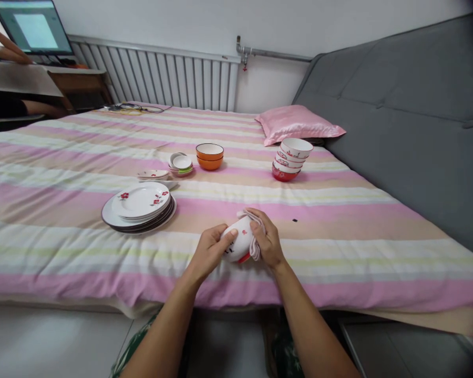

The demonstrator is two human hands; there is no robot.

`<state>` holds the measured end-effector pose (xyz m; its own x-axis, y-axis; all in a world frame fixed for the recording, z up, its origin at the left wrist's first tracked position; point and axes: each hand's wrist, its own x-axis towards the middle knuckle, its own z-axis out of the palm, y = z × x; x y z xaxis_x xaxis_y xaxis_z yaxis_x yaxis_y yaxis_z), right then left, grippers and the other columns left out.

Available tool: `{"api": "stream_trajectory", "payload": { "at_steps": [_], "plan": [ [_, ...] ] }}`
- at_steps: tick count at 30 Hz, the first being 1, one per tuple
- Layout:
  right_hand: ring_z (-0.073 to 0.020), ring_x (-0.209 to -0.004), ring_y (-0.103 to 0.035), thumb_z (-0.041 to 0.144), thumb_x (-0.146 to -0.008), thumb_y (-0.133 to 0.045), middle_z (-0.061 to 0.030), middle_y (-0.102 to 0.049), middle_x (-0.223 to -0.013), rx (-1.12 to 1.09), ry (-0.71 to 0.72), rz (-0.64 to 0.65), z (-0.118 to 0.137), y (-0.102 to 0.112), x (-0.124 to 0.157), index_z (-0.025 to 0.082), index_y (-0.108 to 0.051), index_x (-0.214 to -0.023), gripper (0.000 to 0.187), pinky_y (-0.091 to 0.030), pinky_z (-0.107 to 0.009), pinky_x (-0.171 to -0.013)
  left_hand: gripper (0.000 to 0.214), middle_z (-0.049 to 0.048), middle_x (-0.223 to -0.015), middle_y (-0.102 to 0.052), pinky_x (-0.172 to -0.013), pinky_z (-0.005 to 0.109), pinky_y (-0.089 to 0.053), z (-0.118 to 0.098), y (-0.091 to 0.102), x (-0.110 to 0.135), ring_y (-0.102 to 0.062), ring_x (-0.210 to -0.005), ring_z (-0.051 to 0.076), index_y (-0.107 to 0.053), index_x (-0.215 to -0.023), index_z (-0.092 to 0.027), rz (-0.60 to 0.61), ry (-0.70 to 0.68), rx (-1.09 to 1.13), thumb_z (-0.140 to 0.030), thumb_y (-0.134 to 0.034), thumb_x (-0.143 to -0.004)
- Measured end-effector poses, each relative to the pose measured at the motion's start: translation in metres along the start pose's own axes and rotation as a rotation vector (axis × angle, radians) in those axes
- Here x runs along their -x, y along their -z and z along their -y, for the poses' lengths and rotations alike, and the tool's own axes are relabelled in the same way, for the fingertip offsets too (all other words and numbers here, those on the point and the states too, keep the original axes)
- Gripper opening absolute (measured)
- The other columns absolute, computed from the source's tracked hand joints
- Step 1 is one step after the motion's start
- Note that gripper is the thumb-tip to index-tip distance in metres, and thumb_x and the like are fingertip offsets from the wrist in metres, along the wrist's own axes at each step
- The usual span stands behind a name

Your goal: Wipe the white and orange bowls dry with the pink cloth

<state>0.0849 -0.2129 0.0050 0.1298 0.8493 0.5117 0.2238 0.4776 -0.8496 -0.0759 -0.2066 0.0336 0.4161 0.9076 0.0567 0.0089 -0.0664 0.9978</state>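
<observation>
My left hand (209,251) grips a white bowl with red markings (238,242) from its left side, over the near edge of the striped bed (339,252). My right hand (267,240) is closed on a pale pink cloth (255,247) pressed against the bowl's right side. Both hands hold the bowl tilted, its red base toward me. A stack of white floral plates (139,206) lies to the left of my hands.
Farther back stand a tilted stack of white-and-red bowls (290,159), two orange bowls (209,155), small saucers (180,164) and a small dish (153,175). A pink pillow (295,123) lies by the grey sofa back (410,126). Another person sits at a desk with a monitor (31,26) at far left.
</observation>
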Motion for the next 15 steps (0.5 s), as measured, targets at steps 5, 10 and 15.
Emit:
{"api": "stream_trajectory", "payload": {
  "at_steps": [5, 10, 15],
  "plan": [
    [-0.0231, -0.104, -0.060, 0.042, -0.089, -0.048, -0.0076, -0.066, -0.111, -0.070, -0.082, -0.058, -0.010, 0.000, -0.003, 0.020, -0.060, -0.111, 0.033, -0.045, -0.038, -0.094, 0.039, -0.0040, -0.059, -0.038, -0.053, 0.022, -0.028, 0.007, -0.003, -0.003, -0.036, -0.057, 0.010, -0.046, -0.065, -0.017, -0.185, -0.056, -0.115, -0.049, -0.047, -0.086],
    [-0.0227, -0.099, -0.061, 0.043, -0.088, -0.048, -0.0068, -0.068, -0.104, -0.200, -0.228, -0.188, -0.020, -0.001, -0.007, 0.019, -0.062, -0.104, 0.033, -0.046, -0.036, -0.090, 0.047, -0.0013, -0.059, -0.045, -0.057, 0.025, -0.032, 0.016, 0.001, -0.006, -0.041, -0.060, 0.013, -0.048, -0.062, -0.017, -0.347, 0.024, -0.173, -0.054, -0.038, -0.088],
    [-0.0222, -0.096, -0.061, 0.048, -0.087, -0.044, -0.0048, -0.068, -0.102, -0.296, -0.332, -0.254, -0.032, -0.004, -0.008, 0.020, -0.063, -0.103, 0.038, -0.048, -0.035, -0.084, 0.051, 0.0002, -0.053, -0.048, -0.053, 0.025, -0.032, 0.023, -0.003, -0.012, -0.043, -0.057, 0.014, -0.048, -0.055, -0.017, -0.381, 0.059, -0.083, -0.059, -0.044, -0.083]
  ]
}}
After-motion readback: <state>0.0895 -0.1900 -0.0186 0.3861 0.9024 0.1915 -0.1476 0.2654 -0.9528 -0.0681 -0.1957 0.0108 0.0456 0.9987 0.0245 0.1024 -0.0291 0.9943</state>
